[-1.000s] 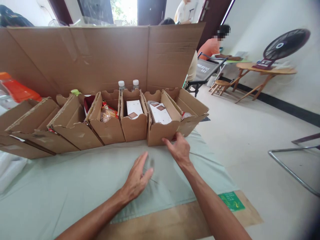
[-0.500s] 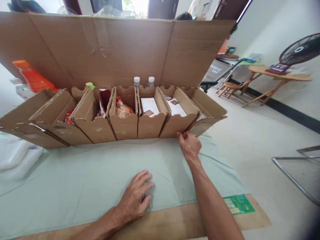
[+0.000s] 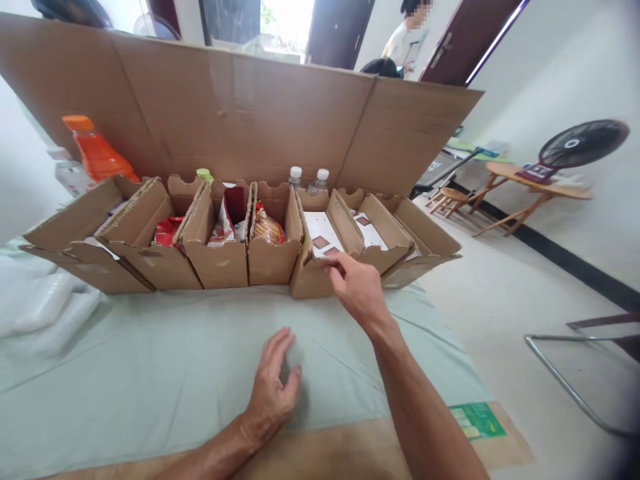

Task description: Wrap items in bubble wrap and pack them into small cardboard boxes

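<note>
Head view: seven open cardboard boxes in a row on a surface point(image 3: 175, 360) spread with pale green cloth. Landmark for all places below: the fifth box point(image 3: 311, 279) from the left, its lower front edge standing slightly forward of the box on its left. Inside it, a white pack point(image 3: 316, 225) marked with brown squares.

Right hand point(image 3: 360, 287): at the front rim of the fifth box, grip pinching that rim between thumb and fingers. Left hand point(image 3: 274, 383): in front of the fifth box and a little left, grip empty, fingers loosely curved, thumb held apart; cannot tell whether it touches the cloth.

Just left of the fifth box, a box point(image 3: 274, 265) with a biscuit bag point(image 3: 269, 225). Further left, a red packet point(image 3: 169, 231) in its own box. Just right, a box point(image 3: 390, 259) holding another white pack point(image 3: 369, 231).

Behind the fifth box: two white-capped bottles point(image 3: 319, 185), then a tall cardboard panel point(image 3: 280, 110). Well left and behind, an orange bottle point(image 3: 103, 159), tilted. Well right and beyond, a fan point(image 3: 580, 147) on a wooden table point(image 3: 560, 191).
</note>
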{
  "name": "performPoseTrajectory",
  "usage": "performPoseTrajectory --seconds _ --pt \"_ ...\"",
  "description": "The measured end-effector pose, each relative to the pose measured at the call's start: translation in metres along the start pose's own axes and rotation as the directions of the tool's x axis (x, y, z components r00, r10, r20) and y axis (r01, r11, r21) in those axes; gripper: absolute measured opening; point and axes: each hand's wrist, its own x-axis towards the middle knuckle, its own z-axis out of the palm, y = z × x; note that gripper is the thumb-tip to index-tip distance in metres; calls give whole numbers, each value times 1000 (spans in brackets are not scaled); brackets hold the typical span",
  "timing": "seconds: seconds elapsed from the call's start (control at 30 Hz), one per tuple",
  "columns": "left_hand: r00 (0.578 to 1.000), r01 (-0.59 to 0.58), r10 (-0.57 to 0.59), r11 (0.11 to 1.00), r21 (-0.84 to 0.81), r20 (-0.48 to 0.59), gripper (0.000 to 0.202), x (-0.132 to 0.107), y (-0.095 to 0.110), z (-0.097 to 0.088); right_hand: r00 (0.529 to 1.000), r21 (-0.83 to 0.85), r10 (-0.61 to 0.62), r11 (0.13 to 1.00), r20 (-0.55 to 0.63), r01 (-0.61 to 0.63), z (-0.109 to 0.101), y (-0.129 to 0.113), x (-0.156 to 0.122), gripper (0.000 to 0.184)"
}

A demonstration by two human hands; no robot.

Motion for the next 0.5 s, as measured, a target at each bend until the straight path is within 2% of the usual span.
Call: performPoseTrajectory --seconds 0.07,0.13,0.17,0.23,0.3,0.37,0.4,0.43,0.5 --pt "985 88 -93 995 -40 -148 61 6 8 -10 996 72 -71 995 -44 74 -20 7 -46 20" --pt "963 115 -131 990 -78 -235 68 8 19 -19 989 122 -139 982 -47 144 -47 22 -102 18" --pt "960 110 -129 990 -89 -247 71 8 25 -22 985 135 -166 976 -50 171 -61 31 -131 17" --pt "972 80 -100 991 -104 -213 77 4 36 -27 985 155 -143 975 -94 156 -84 55 -189 19" --pt "988 58 -75 990 -129 -133 82 -3 44 -27 985 183 19 983 -172 13 -98 82 -242 38" --pt "996 64 -74 983 -169 -52 87 -9 50 -24 956 307 209 941 -206 -140 -98 105 -286 71" --pt "996 81 -84 979 -188 -12 89 -10 53 -22 939 362 286 910 -192 -203 -93 113 -302 82" --pt "995 101 -98 974 -204 28 90 -11 54 -19 927 394 343 881 -148 -263 -84 118 -313 85" --pt "989 133 -112 963 -235 100 90 -11 57 -11 906 367 420 852 -51 -375 -62 116 -319 77"
